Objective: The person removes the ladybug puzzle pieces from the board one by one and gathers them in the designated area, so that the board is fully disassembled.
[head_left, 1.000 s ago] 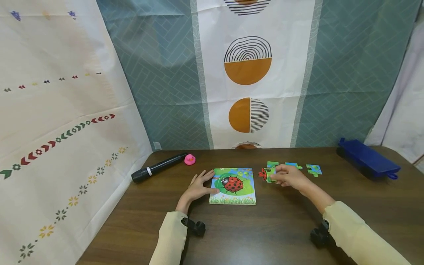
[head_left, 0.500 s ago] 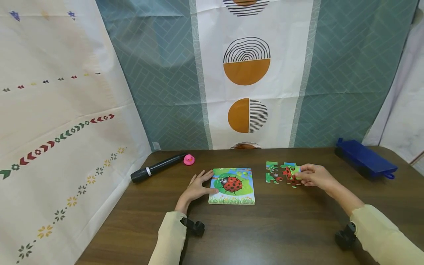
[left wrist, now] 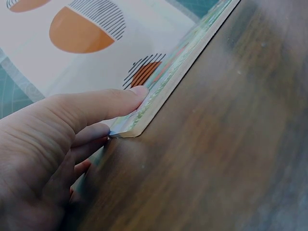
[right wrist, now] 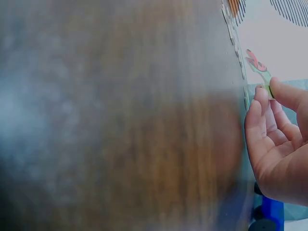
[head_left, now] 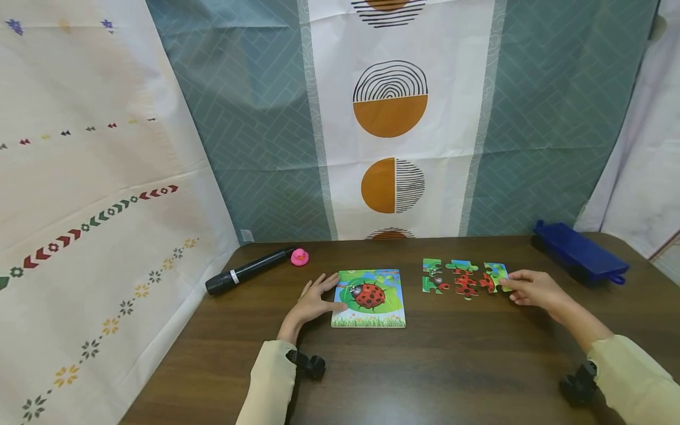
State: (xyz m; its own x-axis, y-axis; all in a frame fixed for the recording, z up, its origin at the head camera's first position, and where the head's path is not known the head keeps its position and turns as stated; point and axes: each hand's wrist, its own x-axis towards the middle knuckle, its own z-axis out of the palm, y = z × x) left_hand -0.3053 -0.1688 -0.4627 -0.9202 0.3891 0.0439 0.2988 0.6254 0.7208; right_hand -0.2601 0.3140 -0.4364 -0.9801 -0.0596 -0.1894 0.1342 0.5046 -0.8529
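A puzzle piece (head_left: 495, 278) is pinched by the right hand (head_left: 533, 289) at the right end of a row of loose pieces (head_left: 451, 277), right of the ladybird puzzle board (head_left: 370, 298); the board's left edge is pressed by the flat, spread left hand (head_left: 313, 303); a black torch (head_left: 247, 270) and pink duck (head_left: 300, 257) are seen to the board's left.

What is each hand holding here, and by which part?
The right hand pinches the rightmost puzzle piece by its right edge. The left hand holds nothing; it rests on the ladybird puzzle board at its left edge.
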